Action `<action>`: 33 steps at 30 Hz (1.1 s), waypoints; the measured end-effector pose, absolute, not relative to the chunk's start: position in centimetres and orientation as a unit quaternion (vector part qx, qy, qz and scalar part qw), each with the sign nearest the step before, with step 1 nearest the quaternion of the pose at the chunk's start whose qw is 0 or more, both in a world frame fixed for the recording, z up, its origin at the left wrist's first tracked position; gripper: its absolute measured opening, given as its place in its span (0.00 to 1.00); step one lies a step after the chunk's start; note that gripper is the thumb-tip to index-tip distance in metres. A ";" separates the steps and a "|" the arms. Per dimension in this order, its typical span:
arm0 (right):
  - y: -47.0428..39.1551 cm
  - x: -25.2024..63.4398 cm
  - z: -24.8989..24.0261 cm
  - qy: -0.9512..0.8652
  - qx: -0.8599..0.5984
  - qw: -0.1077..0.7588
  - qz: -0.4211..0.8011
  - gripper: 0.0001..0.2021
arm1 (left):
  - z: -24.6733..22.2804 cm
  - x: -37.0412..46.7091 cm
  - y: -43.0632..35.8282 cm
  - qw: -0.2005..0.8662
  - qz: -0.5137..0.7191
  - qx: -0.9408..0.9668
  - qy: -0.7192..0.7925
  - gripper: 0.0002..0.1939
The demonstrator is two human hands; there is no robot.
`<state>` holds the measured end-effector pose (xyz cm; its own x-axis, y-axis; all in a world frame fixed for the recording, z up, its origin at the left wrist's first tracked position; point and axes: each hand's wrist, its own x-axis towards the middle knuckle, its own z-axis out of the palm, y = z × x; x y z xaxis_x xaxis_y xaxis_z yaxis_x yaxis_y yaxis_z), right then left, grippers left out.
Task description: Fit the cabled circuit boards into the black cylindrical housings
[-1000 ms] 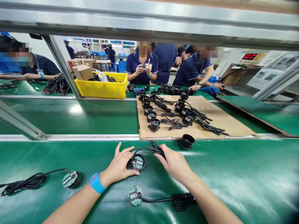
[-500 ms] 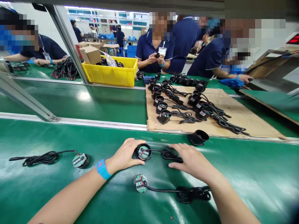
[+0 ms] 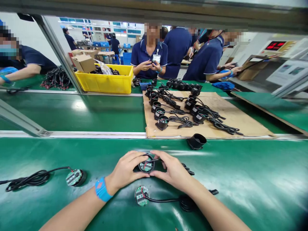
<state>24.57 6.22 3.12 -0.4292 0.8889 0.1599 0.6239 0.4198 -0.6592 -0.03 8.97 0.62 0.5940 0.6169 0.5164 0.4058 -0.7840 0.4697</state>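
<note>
On the green tabletop (image 3: 252, 170) in front of you, a round black housing (image 3: 153, 166) sits between your hands, a circuit board (image 3: 143, 166) inside it. Your left hand (image 3: 125, 166) is clamped around its left side and your right hand (image 3: 174, 170) around its right, thumbs nearly meeting at the near edge. Closer to you lies a loose board (image 3: 141, 195) with its cable; a black cup (image 3: 196, 141) stands beyond your right hand, near the cardboard sheet (image 3: 231, 112).
</note>
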 end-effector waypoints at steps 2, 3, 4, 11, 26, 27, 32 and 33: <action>5.9 24.6 3.2 -0.810 -0.458 0.273 0.246 0.32 | 1.0 0.2 8.4 0.151 0.362 0.873 0.290 0.26; 5.7 24.5 3.4 -0.814 -0.447 0.288 0.236 0.32 | 1.3 0.4 8.2 0.150 0.373 0.870 0.287 0.25; 5.5 24.5 3.5 -0.817 -0.434 0.305 0.225 0.31 | 1.5 0.5 8.0 0.147 0.386 0.867 0.279 0.23; 3.7 23.8 5.8 -0.814 -0.382 0.409 0.154 0.24 | 4.4 0.5 6.8 0.046 0.432 0.874 0.218 0.16; 2.6 24.2 7.0 -0.853 -0.377 0.361 -0.013 0.13 | 6.7 0.3 6.0 0.004 0.396 0.889 0.229 0.12; 2.4 24.2 7.2 -0.857 -0.382 0.343 -0.030 0.14 | 6.7 0.3 5.9 0.001 0.390 0.891 0.231 0.11; 2.1 23.8 8.2 -0.870 -0.381 0.299 -0.087 0.15 | 6.5 0.3 5.7 0.021 0.379 0.893 0.242 0.09; 2.0 23.8 8.3 -0.871 -0.381 0.296 -0.089 0.15 | 6.4 0.3 5.6 0.023 0.379 0.892 0.244 0.09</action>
